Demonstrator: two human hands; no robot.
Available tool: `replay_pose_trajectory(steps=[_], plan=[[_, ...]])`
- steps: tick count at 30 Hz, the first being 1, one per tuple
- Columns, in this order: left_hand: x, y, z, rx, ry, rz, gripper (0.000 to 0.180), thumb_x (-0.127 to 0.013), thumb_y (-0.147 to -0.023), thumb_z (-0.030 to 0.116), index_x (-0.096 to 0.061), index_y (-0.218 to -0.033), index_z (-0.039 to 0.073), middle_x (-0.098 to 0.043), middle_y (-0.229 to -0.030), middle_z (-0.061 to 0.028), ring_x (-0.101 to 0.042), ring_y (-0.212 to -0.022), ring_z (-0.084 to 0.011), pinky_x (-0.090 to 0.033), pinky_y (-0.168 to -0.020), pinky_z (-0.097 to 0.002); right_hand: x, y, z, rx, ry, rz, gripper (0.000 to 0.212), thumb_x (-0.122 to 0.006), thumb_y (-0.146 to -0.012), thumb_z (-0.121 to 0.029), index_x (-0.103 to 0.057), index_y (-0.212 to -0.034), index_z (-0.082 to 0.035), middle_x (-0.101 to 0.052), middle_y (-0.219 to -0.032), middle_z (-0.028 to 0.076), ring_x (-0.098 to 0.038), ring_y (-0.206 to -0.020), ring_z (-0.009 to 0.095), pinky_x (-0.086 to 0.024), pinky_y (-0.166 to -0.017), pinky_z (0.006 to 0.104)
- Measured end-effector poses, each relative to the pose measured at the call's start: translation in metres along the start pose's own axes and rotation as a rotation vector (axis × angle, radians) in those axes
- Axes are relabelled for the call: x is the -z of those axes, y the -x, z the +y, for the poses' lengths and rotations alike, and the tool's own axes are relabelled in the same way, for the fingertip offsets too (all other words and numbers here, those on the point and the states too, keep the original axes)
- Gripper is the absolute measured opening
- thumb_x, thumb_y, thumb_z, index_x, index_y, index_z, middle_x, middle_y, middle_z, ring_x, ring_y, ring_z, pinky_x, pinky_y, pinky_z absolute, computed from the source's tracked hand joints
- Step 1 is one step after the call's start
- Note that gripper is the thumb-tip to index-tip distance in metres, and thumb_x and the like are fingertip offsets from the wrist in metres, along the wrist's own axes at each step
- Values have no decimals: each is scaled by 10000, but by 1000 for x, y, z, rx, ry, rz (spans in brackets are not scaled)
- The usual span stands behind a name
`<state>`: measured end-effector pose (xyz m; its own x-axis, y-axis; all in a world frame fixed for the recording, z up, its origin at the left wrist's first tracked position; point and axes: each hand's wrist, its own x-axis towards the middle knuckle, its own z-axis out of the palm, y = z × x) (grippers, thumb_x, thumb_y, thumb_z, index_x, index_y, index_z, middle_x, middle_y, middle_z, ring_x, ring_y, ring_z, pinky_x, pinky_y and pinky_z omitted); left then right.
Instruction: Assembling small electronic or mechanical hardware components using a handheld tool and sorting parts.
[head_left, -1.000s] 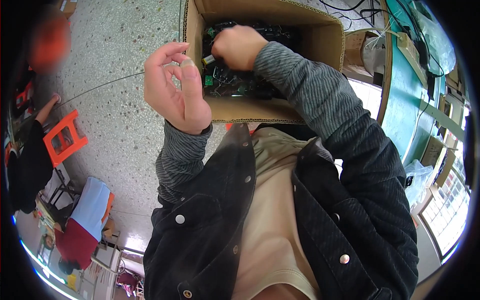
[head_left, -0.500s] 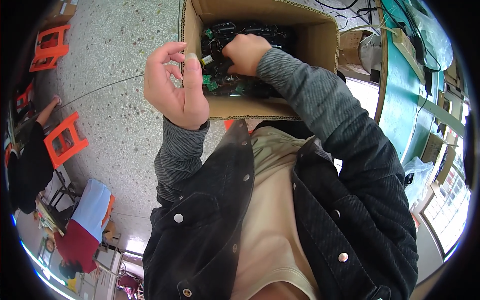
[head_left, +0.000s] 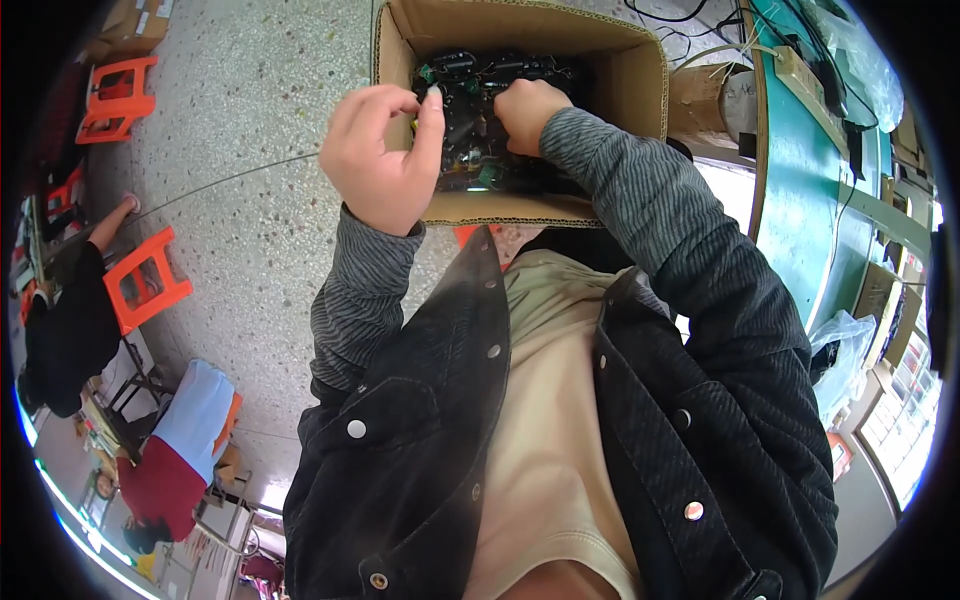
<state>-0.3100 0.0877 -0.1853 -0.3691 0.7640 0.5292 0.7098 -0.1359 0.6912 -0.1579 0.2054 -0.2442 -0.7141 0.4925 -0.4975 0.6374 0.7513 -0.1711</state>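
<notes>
A cardboard box (head_left: 560, 212) holds a heap of black rounded parts (head_left: 456, 62) with thin wires and small green circuit boards (head_left: 487, 174) among them; their exact kind is hard to make out. Over the box's left wall is my left hand (head_left: 385, 165), thumb raised and fingers curved, a gap between them and nothing visible inside. My right hand (head_left: 530, 115) is down in the box, closed over the black parts; its fingertips are hidden, and so is whatever they grip.
To the right stands a green-topped workbench (head_left: 810, 200) with a power strip (head_left: 805, 85), cables and plastic bags. Orange stools (head_left: 148, 278) stand on the speckled floor at left. Two people sit farther off on that side. Another carton (head_left: 695, 100) adjoins the bench.
My left hand has moved right, over the box's edge, its fingers curling closer to the thumb. My right hand has shifted slightly right inside the box.
</notes>
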Motion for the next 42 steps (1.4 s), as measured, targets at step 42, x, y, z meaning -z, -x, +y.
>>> replay_pose_trajectory(steps=[42], plan=[[-108, -26, -62, -385, -918, -1432, 421, -616, -769, 71, -601, -1190, 73, -658, -954, -240, -643, -913, -381, -530, -836, -455, 27, 315, 41, -157, -1023, 1080, 110, -711, -771, -24, -673, -868, 11, -667, -770, 71, -614, -698, 138, -471, -654, 248]])
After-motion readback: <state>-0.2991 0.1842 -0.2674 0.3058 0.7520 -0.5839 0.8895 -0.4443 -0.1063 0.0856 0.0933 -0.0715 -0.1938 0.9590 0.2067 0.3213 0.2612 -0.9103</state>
